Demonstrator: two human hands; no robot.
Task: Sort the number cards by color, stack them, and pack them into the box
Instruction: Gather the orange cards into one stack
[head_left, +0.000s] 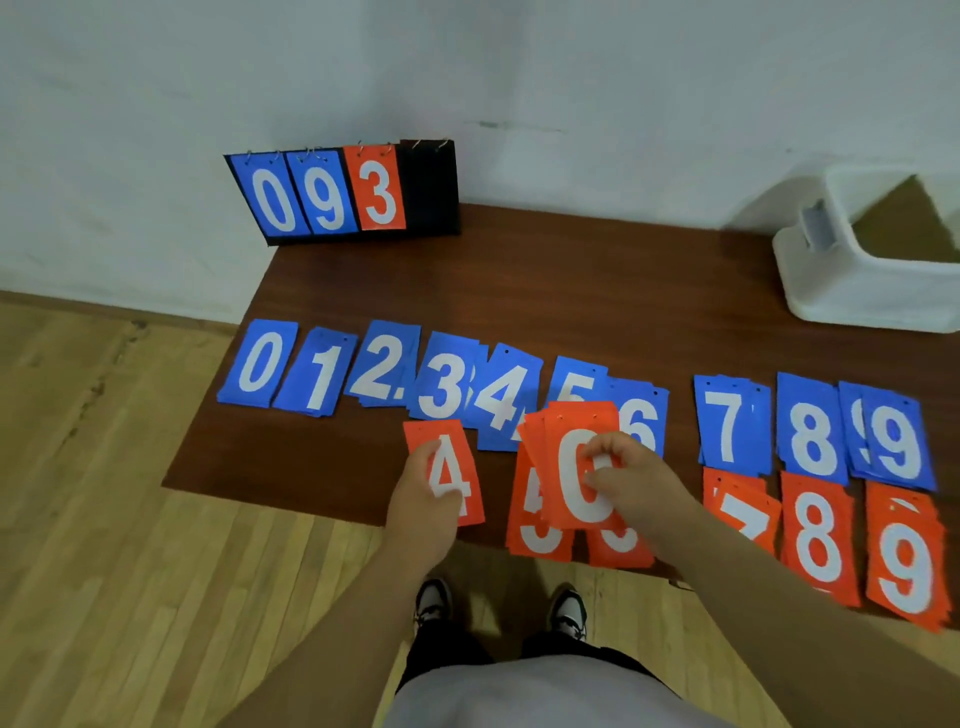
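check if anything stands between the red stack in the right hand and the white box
Nothing upright does. The right hand holds the red stack; toward the white box lie only the flat blue 7 pile and bare table.

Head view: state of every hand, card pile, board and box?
Left hand, grips red 4.
Right hand, pinches fanned red stack, 0 on top.
Blue cards, flat in a row, 0 to 9.
Red piles, 7, 8, 9 flat on table.
Scoreboard, upright, shows 0 9 3.
Box, open.
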